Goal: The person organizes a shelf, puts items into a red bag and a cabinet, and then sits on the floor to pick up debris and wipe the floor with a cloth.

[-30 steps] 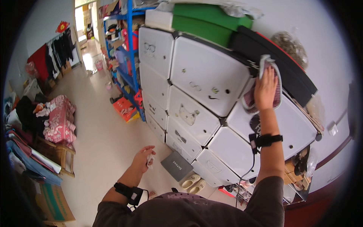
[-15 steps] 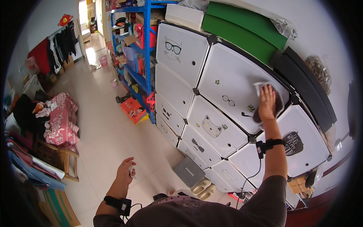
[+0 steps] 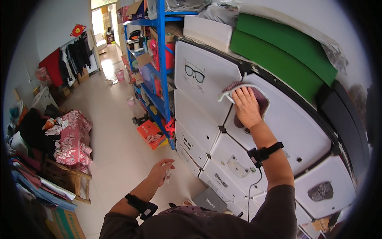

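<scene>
My right hand (image 3: 247, 109) presses a maroon cloth with a pale edge (image 3: 263, 99) against the white cabinet (image 3: 294, 115). Its fingers lie close together over the cloth, near the upper seam between two door panels. Cat drawings and other small prints mark the cabinet doors. Lower and to the left, my left hand (image 3: 160, 172) hangs over the floor, fingers curled. A small crumpled white piece, like a tissue (image 3: 168, 176), shows in it. Both forearms wear a black strap with a small box.
Green boxes (image 3: 278, 47) and a dark box (image 3: 344, 119) lie on top of the cabinet. A blue shelf rack (image 3: 162, 59) full of goods stands beside it. An orange box (image 3: 151, 134) and a grey box (image 3: 209, 199) sit on the floor. Left is a pink-covered seat (image 3: 75, 139).
My right hand has slid the cloth left across the cabinet to the upper seam. My left hand has moved right and slightly up, still with the white piece. The view has shifted.
</scene>
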The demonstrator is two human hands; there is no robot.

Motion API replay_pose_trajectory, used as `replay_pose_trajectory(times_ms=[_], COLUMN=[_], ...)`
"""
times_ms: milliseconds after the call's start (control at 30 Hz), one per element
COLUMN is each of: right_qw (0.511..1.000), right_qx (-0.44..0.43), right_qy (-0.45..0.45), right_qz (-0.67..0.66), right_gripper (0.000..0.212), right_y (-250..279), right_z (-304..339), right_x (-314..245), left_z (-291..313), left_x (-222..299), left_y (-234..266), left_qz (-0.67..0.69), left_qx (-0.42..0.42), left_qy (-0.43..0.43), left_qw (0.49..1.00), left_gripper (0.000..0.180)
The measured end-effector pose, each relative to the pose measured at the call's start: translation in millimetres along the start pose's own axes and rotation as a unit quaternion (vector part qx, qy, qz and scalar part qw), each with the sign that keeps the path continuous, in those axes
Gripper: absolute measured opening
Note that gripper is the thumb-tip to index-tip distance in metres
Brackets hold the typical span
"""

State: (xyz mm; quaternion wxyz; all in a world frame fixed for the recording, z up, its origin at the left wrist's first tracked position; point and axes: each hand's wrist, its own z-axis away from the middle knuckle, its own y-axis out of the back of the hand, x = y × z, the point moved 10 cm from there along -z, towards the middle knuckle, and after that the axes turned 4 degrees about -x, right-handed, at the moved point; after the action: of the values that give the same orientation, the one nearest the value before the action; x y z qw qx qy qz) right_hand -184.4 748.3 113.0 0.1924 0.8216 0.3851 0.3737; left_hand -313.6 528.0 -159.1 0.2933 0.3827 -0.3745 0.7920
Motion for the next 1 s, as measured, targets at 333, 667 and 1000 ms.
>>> replay_pose_trajectory(times_ms=[333, 667, 1000], right_qw=[0.960, 0.961, 0.954], right_qx=[-0.207, -0.104, -0.200], right_qy=[0.032, -0.151, -0.221], right_qz=[0.186, 0.209, 0.037], right_gripper=[0.047, 0.027, 0.039], right_y=[-138.3, -114.9, -224.4], right_z=[-80.1, -206.0, -296.5], right_x=[-24.8, 32.2, 57.4], left_z=[2.3, -9.3, -17.6], left_x=[6.3, 63.4, 120.5], left_y=[127.8, 248.8, 386.4], left_qz=[0.109, 0.157, 0.213], left_qx=[0.136, 0.220, 0.233], left_qy=[-0.034, -0.085, -0.089], left_qw=[0.984, 0.959, 0.945], left_gripper=[0.021, 0.023, 0.019])
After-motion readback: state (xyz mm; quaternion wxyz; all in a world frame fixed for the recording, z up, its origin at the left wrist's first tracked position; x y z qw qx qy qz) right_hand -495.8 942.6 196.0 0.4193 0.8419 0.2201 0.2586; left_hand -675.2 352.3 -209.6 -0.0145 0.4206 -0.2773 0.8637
